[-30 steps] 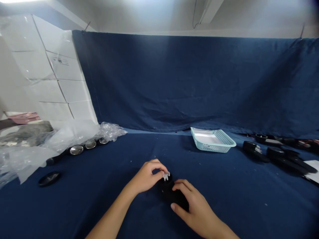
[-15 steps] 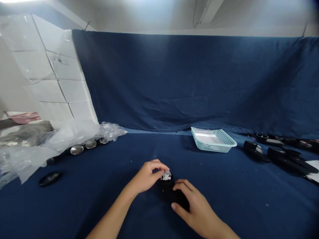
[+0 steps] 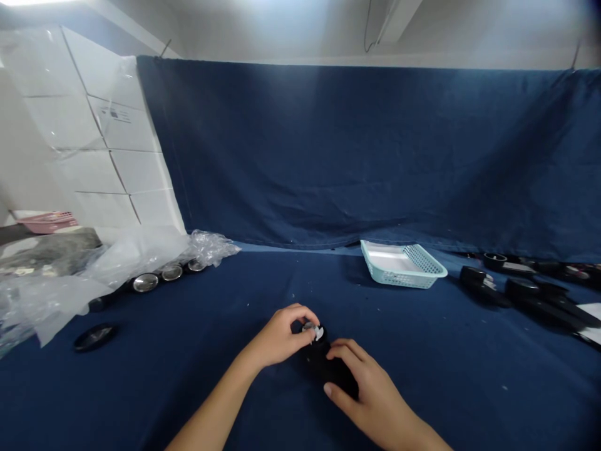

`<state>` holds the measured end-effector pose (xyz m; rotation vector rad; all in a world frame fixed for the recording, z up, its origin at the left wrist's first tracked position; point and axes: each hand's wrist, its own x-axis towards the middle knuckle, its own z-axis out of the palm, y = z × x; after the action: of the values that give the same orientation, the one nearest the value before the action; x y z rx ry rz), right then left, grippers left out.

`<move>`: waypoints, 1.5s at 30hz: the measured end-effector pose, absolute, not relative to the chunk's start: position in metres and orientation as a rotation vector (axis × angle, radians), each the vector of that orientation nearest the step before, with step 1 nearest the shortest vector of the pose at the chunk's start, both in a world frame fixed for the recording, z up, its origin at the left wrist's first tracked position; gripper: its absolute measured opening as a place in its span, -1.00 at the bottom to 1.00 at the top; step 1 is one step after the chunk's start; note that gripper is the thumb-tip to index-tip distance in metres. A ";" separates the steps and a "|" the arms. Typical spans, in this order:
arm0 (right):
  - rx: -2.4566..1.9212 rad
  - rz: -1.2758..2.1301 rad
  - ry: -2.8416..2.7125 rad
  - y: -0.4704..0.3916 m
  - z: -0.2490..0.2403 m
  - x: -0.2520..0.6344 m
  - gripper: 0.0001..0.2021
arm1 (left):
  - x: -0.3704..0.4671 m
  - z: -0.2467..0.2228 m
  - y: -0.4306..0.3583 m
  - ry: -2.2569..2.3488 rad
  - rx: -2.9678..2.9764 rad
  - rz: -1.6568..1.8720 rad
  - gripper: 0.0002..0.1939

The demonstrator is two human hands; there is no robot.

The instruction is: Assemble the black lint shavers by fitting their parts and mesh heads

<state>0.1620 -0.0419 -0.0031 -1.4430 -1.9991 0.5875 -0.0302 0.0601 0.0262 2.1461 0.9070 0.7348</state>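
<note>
A black elongated device (image 3: 339, 371) lies on the blue cloth in front of me, its far end round. My right hand (image 3: 361, 391) grips the body from the right, thumb on the near side and fingers over the far side. At the round end sits a small grey-white plastic part (image 3: 319, 332) with lobed edges. My left hand (image 3: 288, 335) has thumb and fingertips closed on this part. The fingers cover some of the part, and I cannot tell how it is seated in the device.
A light-blue basket (image 3: 408, 275) stands at the back, right of centre. Black devices (image 3: 539, 300) line the right side. At left lie a black round cover (image 3: 95, 337), several round shiny-faced pieces (image 3: 145, 282) and clear plastic wrap (image 3: 141, 250). A blue curtain (image 3: 328, 156) hangs behind.
My left fingers have shifted around the small grey-white part, the thumb now farther right and across it. The part appears turned. My right hand is almost unmoved.
</note>
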 end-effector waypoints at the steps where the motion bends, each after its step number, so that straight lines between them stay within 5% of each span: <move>1: -1.445 0.586 -1.998 -0.042 -0.003 0.162 -0.72 | -0.030 0.026 0.060 0.914 2.132 0.725 -0.88; 19: -1.459 0.585 -2.009 -0.041 -0.003 0.161 -0.72 | -0.035 0.022 0.066 0.865 1.902 0.673 -0.84; 31: -1.442 0.577 -2.018 -0.042 -0.004 0.163 -0.71 | -0.031 0.032 0.060 0.970 2.019 0.835 -0.53; 45: -1.458 0.480 -2.079 -0.046 0.000 0.158 -0.68 | -0.033 0.080 0.031 1.049 2.049 1.323 -0.68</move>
<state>0.1580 -0.0456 0.0004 -1.4583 -2.0788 0.4801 -0.0328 0.0306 0.0801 2.0491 1.0487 1.3234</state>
